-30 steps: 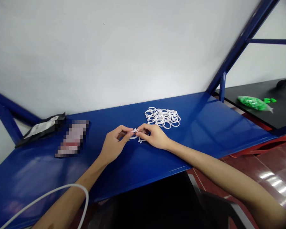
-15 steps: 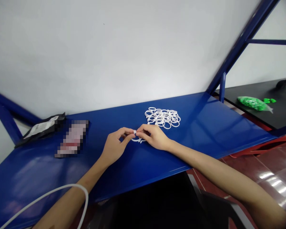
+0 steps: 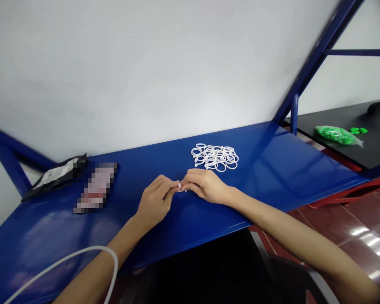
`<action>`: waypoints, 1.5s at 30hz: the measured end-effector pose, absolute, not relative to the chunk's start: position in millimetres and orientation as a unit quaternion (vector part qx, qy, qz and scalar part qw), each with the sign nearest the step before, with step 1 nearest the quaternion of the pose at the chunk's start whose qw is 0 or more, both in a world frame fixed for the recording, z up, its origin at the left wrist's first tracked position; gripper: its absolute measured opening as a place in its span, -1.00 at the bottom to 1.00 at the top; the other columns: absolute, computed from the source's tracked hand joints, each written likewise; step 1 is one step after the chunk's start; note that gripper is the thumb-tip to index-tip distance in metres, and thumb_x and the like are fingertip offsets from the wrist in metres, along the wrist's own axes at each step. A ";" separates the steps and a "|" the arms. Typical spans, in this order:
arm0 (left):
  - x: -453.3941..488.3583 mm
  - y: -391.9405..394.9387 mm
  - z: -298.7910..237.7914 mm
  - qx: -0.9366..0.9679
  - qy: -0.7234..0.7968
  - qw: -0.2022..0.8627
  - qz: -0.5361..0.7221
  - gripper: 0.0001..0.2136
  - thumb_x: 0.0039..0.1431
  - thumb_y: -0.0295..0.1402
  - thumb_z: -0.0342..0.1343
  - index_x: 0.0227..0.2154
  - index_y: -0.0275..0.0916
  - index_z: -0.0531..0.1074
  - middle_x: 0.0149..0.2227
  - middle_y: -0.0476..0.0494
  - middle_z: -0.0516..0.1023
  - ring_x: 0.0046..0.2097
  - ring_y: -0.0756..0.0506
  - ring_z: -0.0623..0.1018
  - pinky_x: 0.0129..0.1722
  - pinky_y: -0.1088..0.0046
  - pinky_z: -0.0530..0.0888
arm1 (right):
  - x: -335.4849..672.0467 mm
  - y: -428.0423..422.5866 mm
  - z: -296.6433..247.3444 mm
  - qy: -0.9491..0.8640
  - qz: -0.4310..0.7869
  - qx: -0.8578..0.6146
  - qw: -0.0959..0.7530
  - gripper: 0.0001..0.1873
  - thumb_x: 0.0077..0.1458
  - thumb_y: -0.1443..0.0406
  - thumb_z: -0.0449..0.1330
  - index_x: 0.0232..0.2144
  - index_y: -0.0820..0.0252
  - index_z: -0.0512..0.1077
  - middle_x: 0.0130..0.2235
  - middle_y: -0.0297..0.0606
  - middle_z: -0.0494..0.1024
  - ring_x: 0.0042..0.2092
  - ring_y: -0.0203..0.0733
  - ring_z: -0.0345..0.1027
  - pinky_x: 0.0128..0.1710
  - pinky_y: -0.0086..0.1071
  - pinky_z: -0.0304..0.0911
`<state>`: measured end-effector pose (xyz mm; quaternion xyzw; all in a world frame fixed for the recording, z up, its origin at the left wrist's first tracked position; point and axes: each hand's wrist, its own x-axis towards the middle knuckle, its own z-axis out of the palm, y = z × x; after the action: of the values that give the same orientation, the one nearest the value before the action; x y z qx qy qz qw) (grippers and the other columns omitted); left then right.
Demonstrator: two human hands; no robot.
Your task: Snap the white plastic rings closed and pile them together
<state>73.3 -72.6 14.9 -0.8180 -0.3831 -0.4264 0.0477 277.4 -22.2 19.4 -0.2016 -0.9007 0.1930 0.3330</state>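
My left hand point(image 3: 156, 196) is closed, its thumb and index finger pinching a small white plastic ring point(image 3: 179, 185). From the other side my right hand point(image 3: 205, 185) pinches the same ring, and the fingertips of both hands nearly meet. Fingers cover most of the ring; only a small white bit shows between the tips and a little below them. Just behind my right hand lies a loose pile of similar white rings point(image 3: 221, 165) with small knobs, on the blue table point(image 3: 259, 169).
At the left lie a black plastic package point(image 3: 58, 173) with a white label and a blurred-out flat item point(image 3: 98, 185). A white cable point(image 3: 66, 253) crosses my left forearm. To the right, a bag of green pieces point(image 3: 337, 135) sits on a black table. Blue frame bars point(image 3: 307, 67) rise beside it.
Both hands have come slightly lower and nearer to me, still pinching. The white loop that showed below the fingers is now mostly covered. The view has shifted slightly.
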 end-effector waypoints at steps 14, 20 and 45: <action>68.4 -66.4 -2.2 -0.880 -0.429 -0.024 -0.200 -0.65 0.29 -0.47 0.01 0.10 -0.18 0.43 0.12 -0.22 0.45 0.12 -0.23 0.41 0.12 0.07 0.44 | 345.1 98.2 15.9 -0.815 0.052 -0.468 0.338 -0.87 0.22 0.37 0.19 -0.26 0.21 0.56 -0.17 -0.10 0.53 -0.14 -0.05 0.39 -0.07 -0.19 0.30; 65.0 -65.3 0.4 -0.879 -0.429 -0.041 -0.206 -0.78 0.33 -0.41 0.03 -0.03 -0.21 0.49 0.03 -0.20 0.49 0.07 -0.20 0.41 0.09 0.11 0.45 | 346.7 110.7 1.2 -0.826 0.057 -0.475 0.298 -0.80 0.24 0.32 0.16 -0.24 0.19 0.60 -0.15 -0.07 0.56 -0.05 0.03 0.36 0.08 -0.06 0.21; 69.7 -66.9 14.2 -0.721 -0.507 -0.303 -0.362 -0.83 0.34 -0.21 0.04 -0.23 -0.16 0.46 -0.40 0.03 0.54 -0.39 -0.01 0.53 -0.32 0.44 0.49 | 276.2 -17.7 14.7 -0.890 0.206 -0.252 0.319 -0.80 0.35 0.29 0.09 -0.08 0.21 0.46 -0.18 -0.16 0.59 -0.15 -0.15 0.46 -0.14 -0.25 0.37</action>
<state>69.7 -66.9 14.2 -0.7211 -0.5069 -0.3622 -0.3032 276.2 -17.7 14.7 -0.2522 -0.8901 0.2062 0.3187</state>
